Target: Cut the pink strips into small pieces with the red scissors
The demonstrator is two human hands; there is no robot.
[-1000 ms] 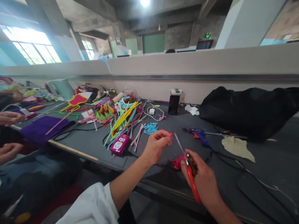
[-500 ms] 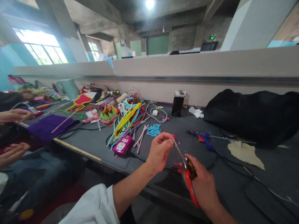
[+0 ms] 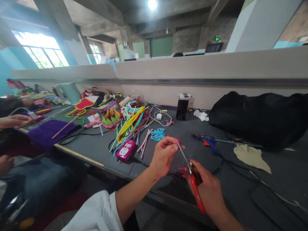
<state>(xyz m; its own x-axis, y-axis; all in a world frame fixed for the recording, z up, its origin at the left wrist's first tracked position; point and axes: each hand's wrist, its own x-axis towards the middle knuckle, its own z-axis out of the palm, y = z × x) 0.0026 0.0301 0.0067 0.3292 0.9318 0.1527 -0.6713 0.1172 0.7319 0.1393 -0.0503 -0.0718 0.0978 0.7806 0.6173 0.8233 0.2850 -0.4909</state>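
My right hand [image 3: 210, 191] is wrapped round a pair of scissors [image 3: 197, 196] with a red handle, their blades pointing up and left. Finger and thumb of my left hand [image 3: 165, 156] are pinched together at the blade tips, on what looks like a small pink piece, mostly hidden by the fingers. Just behind the left hand lies a pile of short blue pieces [image 3: 158, 134]. More short pink pieces [image 3: 183, 172] rest on the table between the hands.
Left of my hands are a purple power strip [image 3: 126, 150] and a bundle of coloured pipe cleaners [image 3: 131, 123]. A blue glue gun [image 3: 211, 144], a beige cloth scrap [image 3: 252, 158] and a black bag [image 3: 260, 118] lie to the right. A co-worker's hand [image 3: 16, 121] shows at far left.
My hands and the scissors stay nearly in place at the pinched fingertips. At the far left, the co-worker's lower hand has drawn back toward the left edge.
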